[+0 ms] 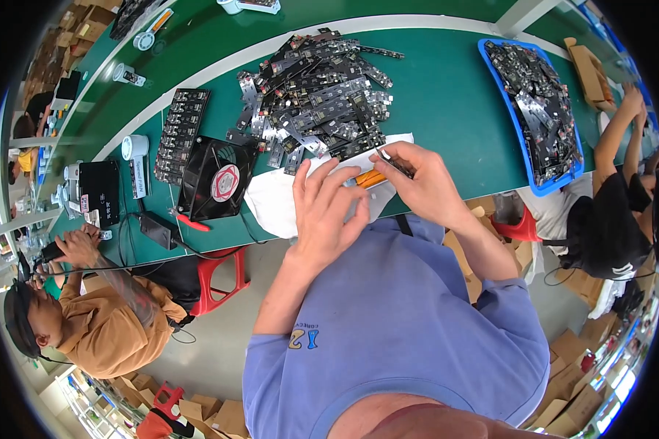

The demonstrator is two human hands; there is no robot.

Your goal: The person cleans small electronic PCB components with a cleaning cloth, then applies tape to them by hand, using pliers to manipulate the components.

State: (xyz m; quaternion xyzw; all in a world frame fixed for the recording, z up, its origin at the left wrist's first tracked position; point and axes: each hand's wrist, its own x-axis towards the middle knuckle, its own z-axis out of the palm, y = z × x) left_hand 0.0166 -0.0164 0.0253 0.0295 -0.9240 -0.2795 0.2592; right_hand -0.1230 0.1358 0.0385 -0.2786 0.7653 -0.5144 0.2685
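Note:
My right hand (426, 181) pinches a small dark strip (395, 162) between thumb and fingers; it looks like one of the circuit boards, though the fingers cover most of it. Beside it, my left hand (326, 212) is held with its fingers apart, and no object shows in its grasp. An orange-yellow piece (370, 178) shows between the two hands, too covered to name its kind. Under both hands lies a white sheet (271, 199). Just beyond them, a large heap of narrow black and silver circuit boards (322, 95) is piled on the green table (447, 95).
A black fan (218, 179) stands left of the sheet, with red-handled pliers (193, 222) and a power adapter (158, 230) nearby. Boards stand in a row (181, 132) behind it. A blue tray (518, 139) of boards lies right. Co-workers sit at left (117, 314) and right (608, 212).

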